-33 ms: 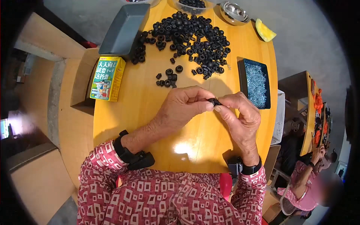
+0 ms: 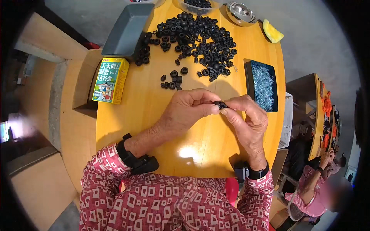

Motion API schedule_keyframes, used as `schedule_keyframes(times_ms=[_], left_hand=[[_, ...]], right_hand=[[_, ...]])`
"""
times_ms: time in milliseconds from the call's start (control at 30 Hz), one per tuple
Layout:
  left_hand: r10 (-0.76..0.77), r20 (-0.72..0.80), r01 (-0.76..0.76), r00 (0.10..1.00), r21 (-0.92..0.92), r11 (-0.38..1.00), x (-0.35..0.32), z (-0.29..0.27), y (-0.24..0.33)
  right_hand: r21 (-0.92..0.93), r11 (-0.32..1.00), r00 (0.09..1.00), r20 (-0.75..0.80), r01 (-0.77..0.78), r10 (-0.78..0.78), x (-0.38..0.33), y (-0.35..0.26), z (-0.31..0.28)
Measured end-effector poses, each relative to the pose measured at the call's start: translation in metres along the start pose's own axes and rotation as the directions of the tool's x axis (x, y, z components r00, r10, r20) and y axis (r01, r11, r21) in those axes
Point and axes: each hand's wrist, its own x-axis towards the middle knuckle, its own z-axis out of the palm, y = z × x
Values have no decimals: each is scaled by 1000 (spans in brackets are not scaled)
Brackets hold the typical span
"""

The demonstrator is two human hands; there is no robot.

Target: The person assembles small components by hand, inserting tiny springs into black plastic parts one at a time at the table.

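Above the wooden table, my left hand [image 2: 192,107] and my right hand [image 2: 248,121] meet with their fingertips pinched on one small black round part [image 2: 220,104]. Fingers cover much of it, so its exact shape is hard to make out. Just beyond my left hand lies a little group of black ring-shaped parts [image 2: 172,82]. Farther off spreads a big loose pile of similar black parts [image 2: 192,32], some ring-shaped, some knob-like. To the right of my right hand stands a black tray [image 2: 250,92] filled with small shiny, silvery-blue pieces [image 2: 264,86].
A grey bin [image 2: 129,32] and a yellow-green drink carton [image 2: 111,81] stand at left. Along the far edge are a clear tub of black parts [image 2: 196,7], metal bowls [image 2: 241,14] and a yellow fruit wedge [image 2: 273,32]. Another person [image 2: 312,192] works at right.
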Motion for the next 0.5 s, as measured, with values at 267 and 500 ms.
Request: schedule_keyframes(times_ms=[267, 500], left_hand=[[-15, 29, 14, 999, 19, 1000, -1, 0, -2], [11, 43, -8, 999, -63, 998, 1, 0, -7]], right_hand=[[-197, 975, 994, 53, 99, -90, 2, -8, -6], [-49, 999, 1000, 7, 19, -19, -2, -3, -6]])
